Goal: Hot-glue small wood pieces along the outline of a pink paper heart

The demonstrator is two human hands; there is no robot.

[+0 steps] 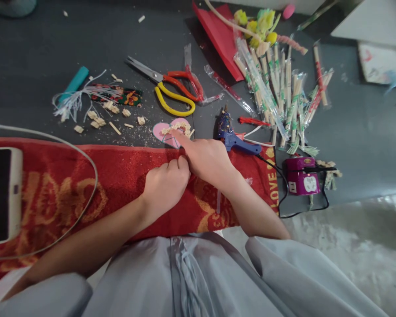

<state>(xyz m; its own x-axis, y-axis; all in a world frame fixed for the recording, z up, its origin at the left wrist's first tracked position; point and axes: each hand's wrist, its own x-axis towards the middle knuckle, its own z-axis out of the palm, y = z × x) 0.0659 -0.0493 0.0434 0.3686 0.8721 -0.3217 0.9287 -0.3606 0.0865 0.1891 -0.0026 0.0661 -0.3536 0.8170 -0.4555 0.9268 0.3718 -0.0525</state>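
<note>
A pink heart-shaped card (161, 132) lies at the edge of the red towel (119, 185), with small wooden pieces (178, 127) stuck along its top. My right hand (207, 160) points its index finger onto the heart, the other fingers curled. My left hand (166, 182) rests on the towel as a loose fist, touching the right hand; what it holds, if anything, is hidden.
A blue glue gun (231, 134) lies right of the heart, its cord running to a purple socket (302, 178). Yellow and orange scissors (174, 90), cut wood bits (99, 116), wrapped chopsticks (284, 92), red paper (221, 35) and a phone (1, 193) surround them.
</note>
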